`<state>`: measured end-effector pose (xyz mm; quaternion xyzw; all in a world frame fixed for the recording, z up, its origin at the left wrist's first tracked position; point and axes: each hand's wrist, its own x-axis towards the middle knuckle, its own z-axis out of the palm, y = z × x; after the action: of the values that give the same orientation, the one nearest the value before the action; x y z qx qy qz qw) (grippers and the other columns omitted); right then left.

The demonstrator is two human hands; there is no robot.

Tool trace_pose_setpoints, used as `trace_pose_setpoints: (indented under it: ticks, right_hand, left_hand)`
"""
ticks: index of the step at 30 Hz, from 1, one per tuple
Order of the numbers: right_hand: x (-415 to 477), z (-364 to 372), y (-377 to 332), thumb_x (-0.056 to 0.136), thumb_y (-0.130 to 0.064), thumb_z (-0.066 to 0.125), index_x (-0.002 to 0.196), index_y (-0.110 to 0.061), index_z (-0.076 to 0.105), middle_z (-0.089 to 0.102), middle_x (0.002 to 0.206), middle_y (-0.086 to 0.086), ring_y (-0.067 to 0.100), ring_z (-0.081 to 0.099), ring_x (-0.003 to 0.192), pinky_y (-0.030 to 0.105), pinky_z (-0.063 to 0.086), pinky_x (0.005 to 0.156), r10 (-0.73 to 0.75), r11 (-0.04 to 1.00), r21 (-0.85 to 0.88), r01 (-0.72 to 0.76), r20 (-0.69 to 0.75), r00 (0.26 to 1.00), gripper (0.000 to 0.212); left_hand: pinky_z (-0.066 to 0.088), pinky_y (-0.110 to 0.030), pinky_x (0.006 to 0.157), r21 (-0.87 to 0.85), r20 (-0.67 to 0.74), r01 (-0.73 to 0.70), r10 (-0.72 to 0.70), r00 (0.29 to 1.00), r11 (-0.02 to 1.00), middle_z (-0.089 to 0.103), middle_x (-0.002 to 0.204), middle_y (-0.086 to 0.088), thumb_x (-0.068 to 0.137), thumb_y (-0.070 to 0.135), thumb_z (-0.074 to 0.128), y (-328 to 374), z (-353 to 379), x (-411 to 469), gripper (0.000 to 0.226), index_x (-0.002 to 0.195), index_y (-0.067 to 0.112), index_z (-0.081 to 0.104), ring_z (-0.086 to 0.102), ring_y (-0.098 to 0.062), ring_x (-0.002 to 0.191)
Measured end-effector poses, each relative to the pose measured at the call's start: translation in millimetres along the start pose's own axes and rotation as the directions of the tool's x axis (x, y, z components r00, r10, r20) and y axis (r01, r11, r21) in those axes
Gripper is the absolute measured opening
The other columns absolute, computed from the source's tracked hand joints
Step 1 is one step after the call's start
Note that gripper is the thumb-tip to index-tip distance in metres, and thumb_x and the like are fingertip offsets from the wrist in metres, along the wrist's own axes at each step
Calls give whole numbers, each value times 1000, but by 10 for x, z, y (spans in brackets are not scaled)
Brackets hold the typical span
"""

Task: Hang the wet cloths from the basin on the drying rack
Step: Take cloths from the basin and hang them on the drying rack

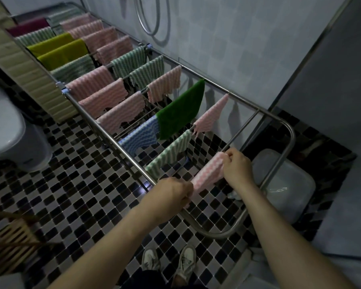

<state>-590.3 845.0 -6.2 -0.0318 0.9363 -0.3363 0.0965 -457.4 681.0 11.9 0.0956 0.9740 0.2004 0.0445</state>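
Now left hand (171,192) and right hand (238,166) grip both ends of the pink cloth (206,174), lengthwise along a rack rail (244,128).

I can read no words, labels, brands, numbers or signs, neither on the pink cloth (207,173) gripped between my left hand (172,193) and my right hand (238,166), nor on anything around it.
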Motion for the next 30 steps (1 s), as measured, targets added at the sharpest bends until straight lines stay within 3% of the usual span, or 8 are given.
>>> trace_pose_setpoints:
  ticks: [4, 6, 11, 16, 19, 24, 27, 30]
  right_hand:
    - [20, -12, 6, 100, -22, 44, 108, -10, 56, 56, 102, 3, 15, 53, 87, 25, 41, 69, 17, 998, 57, -18, 15, 1000, 19]
    - [30, -22, 13, 98, -25, 46, 105, -10, 57, 56, 95, 1, 11, 53, 79, 21, 39, 60, 15, 993, 113, -22, 67, 998, 19]
    - [102, -10, 62, 93, -29, 57, 91, -9, 64, 64, 88, 4, 10, 56, 73, 21, 41, 56, 21, 977, 208, -41, 98, 995, 21]
    - [154, 14, 123, 88, -27, 66, 94, -12, 66, 66, 93, 3, 17, 64, 87, 34, 56, 77, 90, 945, 307, -115, 95, 991, 16]
    - [179, 14, 128, 87, -28, 68, 91, -13, 68, 68, 91, 2, 16, 64, 85, 27, 51, 68, 115, 940, 317, -126, 54, 992, 16]
    - [157, 13, 108, 91, -26, 64, 94, -10, 67, 66, 94, 2, 14, 60, 84, 19, 40, 59, 132, 952, 281, -124, -8, 991, 17]
    - [152, 20, 65, 93, -19, 60, 94, -11, 65, 63, 93, 1, 13, 57, 81, 17, 39, 57, 121, 962, 252, -104, -53, 991, 10]
    - [150, 32, 53, 93, -17, 59, 94, -11, 64, 61, 93, 2, 14, 56, 80, 17, 38, 57, 125, 964, 246, -104, -75, 989, 8]
  left_hand:
    - [52, -24, 79, -17, -85, 58, -59, 995, 998, 66, 94, 4, 92, 30, 59, -23, 39, -29, 17, 101, 18, 67, 58, -10, 86]
    - [48, -22, 76, -39, -139, 151, -155, 978, 988, 64, 92, 7, 94, 38, 54, -29, 56, -18, 21, 100, 21, 65, 53, -8, 84]
    - [52, -23, 69, -93, -77, 277, -284, 956, 956, 65, 82, 6, 91, 35, 61, -15, 77, 16, 14, 92, 22, 63, 57, -7, 71]
    - [52, -21, 68, -61, -20, 272, -274, 962, 960, 68, 82, 7, 82, 30, 72, -86, 28, -3, 11, 86, 21, 66, 59, -7, 72]
    - [38, -16, 63, 4, -2, 268, -268, 963, 963, 59, 77, 10, 83, 40, 69, -138, 0, -23, 15, 80, 25, 67, 52, -6, 72]
    - [45, -23, 75, 79, -7, 246, -246, 969, 966, 54, 89, 8, 87, 56, 54, -161, -3, -37, 30, 74, 30, 57, 47, -11, 87]
    - [49, -27, 75, 56, -69, 236, -232, 970, 970, 59, 88, 8, 89, 56, 50, -124, 18, -19, 33, 82, 26, 64, 49, -10, 85]
    - [52, -24, 76, -30, -92, 237, -239, 967, 971, 67, 86, 9, 93, 42, 54, -74, 45, -21, 19, 92, 26, 65, 57, -5, 78]
